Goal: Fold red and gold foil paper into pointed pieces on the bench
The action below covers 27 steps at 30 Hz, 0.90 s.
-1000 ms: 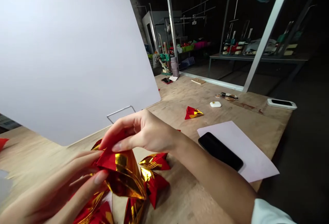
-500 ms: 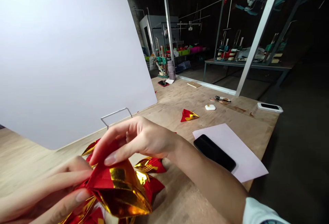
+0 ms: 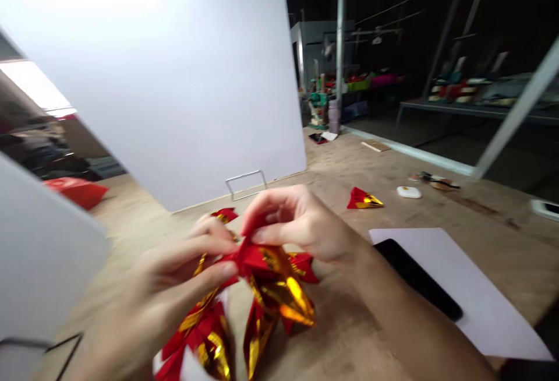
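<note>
Between my hands is a folded red and gold paper piece (image 3: 279, 285), its shiny gold end pointing down to the right. My left hand (image 3: 174, 276) pinches its red left end between thumb and fingers. My right hand (image 3: 297, 221) grips the top red edge with thumb and forefinger. Below and behind lie several more red and gold folded pieces (image 3: 213, 340), joined or clustered together; I cannot tell which. One separate folded red and gold piece (image 3: 364, 199) rests farther back on the wooden table (image 3: 345, 334).
A large white board (image 3: 196, 90) stands upright at the back, with a wire stand (image 3: 247, 183) at its foot. On the right a black phone (image 3: 419, 279) lies on white paper (image 3: 476, 288). Behind are a white case (image 3: 409, 192) and keys (image 3: 437, 181). A second white board (image 3: 39, 253) stands left.
The view has swung left, so the table and board appear farther right and the second board shows. Both hands keep their hold on the folded paper piece.
</note>
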Each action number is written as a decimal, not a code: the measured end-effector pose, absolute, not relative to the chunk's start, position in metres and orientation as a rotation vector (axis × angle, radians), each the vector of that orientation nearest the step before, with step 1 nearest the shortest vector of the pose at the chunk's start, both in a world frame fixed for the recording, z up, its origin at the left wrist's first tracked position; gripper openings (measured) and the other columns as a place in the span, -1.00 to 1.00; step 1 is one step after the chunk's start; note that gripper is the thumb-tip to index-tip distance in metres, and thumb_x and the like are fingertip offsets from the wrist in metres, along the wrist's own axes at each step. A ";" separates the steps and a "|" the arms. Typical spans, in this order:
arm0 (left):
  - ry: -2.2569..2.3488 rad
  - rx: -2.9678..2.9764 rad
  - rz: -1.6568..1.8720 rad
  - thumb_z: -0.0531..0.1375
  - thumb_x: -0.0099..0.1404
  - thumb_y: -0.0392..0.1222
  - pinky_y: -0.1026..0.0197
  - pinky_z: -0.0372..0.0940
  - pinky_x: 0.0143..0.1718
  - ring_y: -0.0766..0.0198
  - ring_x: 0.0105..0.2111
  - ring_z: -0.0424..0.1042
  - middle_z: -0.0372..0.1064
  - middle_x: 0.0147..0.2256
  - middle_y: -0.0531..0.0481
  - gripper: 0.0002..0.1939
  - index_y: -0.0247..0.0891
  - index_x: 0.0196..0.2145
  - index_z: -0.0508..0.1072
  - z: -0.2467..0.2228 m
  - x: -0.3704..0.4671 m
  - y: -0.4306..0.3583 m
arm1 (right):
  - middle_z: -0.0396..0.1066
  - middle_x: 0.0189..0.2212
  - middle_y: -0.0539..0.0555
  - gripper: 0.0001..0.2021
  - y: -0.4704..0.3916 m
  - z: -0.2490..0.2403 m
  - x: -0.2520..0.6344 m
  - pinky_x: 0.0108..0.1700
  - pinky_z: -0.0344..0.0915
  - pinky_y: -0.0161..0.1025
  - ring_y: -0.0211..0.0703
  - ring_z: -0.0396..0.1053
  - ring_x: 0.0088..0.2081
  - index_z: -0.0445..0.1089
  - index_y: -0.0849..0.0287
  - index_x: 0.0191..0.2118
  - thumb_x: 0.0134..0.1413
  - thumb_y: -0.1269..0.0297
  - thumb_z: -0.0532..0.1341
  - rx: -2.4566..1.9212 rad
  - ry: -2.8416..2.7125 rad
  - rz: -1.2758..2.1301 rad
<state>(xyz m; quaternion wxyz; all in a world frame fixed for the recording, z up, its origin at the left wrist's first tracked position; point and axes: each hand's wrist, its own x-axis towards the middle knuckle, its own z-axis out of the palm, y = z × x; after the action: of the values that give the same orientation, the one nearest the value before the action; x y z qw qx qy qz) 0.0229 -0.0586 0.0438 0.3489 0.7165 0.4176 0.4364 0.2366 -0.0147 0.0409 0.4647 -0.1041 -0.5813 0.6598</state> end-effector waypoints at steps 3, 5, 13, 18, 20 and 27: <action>0.900 1.802 1.096 0.42 0.23 -0.21 0.33 0.39 -0.37 0.29 -0.34 0.44 0.43 -0.36 0.06 -0.85 -0.02 -0.22 0.65 0.049 0.028 -0.055 | 0.52 -0.40 -0.05 -0.89 -0.016 0.040 0.237 -0.26 0.39 -0.42 -0.35 0.46 -0.36 0.55 0.21 -0.34 0.01 0.54 0.36 -0.278 -1.423 1.564; 0.917 1.772 1.109 0.44 0.21 -0.20 0.28 0.38 -0.34 0.26 -0.33 0.45 0.46 -0.35 0.02 -0.89 -0.08 -0.26 0.66 0.050 0.028 -0.052 | 0.53 -0.40 -0.05 -0.89 -0.017 0.040 0.237 -0.29 0.40 -0.42 -0.35 0.47 -0.37 0.55 0.19 -0.34 0.02 0.53 0.35 -0.317 -1.416 1.540; 0.942 1.986 1.037 0.35 0.34 -0.12 0.21 0.33 -0.23 0.23 -0.26 0.45 0.51 -0.31 -0.03 -0.90 -0.11 -0.33 0.69 0.052 0.023 -0.049 | 0.52 -0.41 -0.05 -0.89 -0.021 0.037 0.232 -0.36 0.37 -0.40 -0.34 0.43 -0.42 0.56 0.17 -0.37 -0.02 0.51 0.36 -0.392 -1.344 1.517; 0.996 2.063 1.014 0.29 0.40 -0.09 0.18 0.33 -0.14 0.19 -0.19 0.46 0.52 -0.25 -0.03 -0.86 -0.11 -0.26 0.67 0.049 0.022 -0.046 | 0.51 -0.42 -0.06 -0.88 -0.021 0.034 0.228 -0.36 0.35 -0.41 -0.35 0.42 -0.42 0.56 0.15 -0.35 -0.03 0.51 0.36 -0.421 -1.290 1.467; 1.043 2.078 0.992 0.27 0.41 -0.07 0.18 0.34 -0.15 0.18 -0.18 0.46 0.52 -0.22 -0.04 -0.84 -0.11 -0.23 0.65 0.047 0.023 -0.045 | 0.51 -0.42 -0.07 -0.87 -0.021 0.033 0.227 -0.34 0.36 -0.40 -0.34 0.43 -0.40 0.56 0.13 -0.33 0.00 0.50 0.35 -0.459 -1.292 1.386; 1.046 2.005 0.956 0.26 0.40 -0.04 0.16 0.39 -0.12 0.14 -0.14 0.47 0.52 -0.16 -0.07 -0.81 -0.15 -0.20 0.63 0.047 0.026 -0.046 | 0.51 -0.41 -0.05 -0.89 -0.021 0.033 0.226 -0.33 0.38 -0.37 -0.30 0.44 -0.39 0.54 0.14 -0.33 -0.02 0.46 0.38 -0.511 -1.299 1.328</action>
<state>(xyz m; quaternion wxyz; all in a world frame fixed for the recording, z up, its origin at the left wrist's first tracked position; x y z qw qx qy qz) 0.0259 -0.0464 0.0474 0.3367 0.7689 0.4012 0.3666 0.2261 -0.0208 0.0333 0.5707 -0.2178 -0.5537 0.5660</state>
